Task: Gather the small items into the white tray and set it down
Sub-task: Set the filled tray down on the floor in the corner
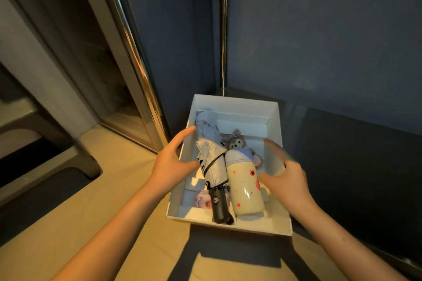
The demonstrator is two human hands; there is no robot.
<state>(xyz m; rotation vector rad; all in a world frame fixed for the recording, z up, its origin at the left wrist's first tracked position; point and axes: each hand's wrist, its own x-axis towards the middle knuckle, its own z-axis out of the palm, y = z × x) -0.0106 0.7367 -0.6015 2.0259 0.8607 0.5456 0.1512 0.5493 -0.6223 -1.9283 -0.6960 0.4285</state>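
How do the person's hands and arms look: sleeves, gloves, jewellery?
Both forearms are bare to the frame edge: no sleeves. The left hand and the right hand wear no gloves; no watch or ring shows, though the right one is blurred.

Tray [237, 101]: in the corner where floor [114, 189], wall [319, 29] and ledge [342, 143] meet; ledge along its right edge.
Door frame [127, 41]: left of the tray and behind it.
Umbrella [211, 162]: in the tray's left half, lengthwise, handle at the near edge.
Bottle [245, 187]: just right of the umbrella and alongside it, base toward the near edge.
Plush toy [236, 142]: behind the bottle's cap, partly under it.
Packet [202, 201]: near-left corner, left of the umbrella handle.
Left hand [170, 162]: at the left edge, thumb inside, fingers outside.
Right hand [287, 180]: over the right edge, thumb beside the bottle; contact unclear.
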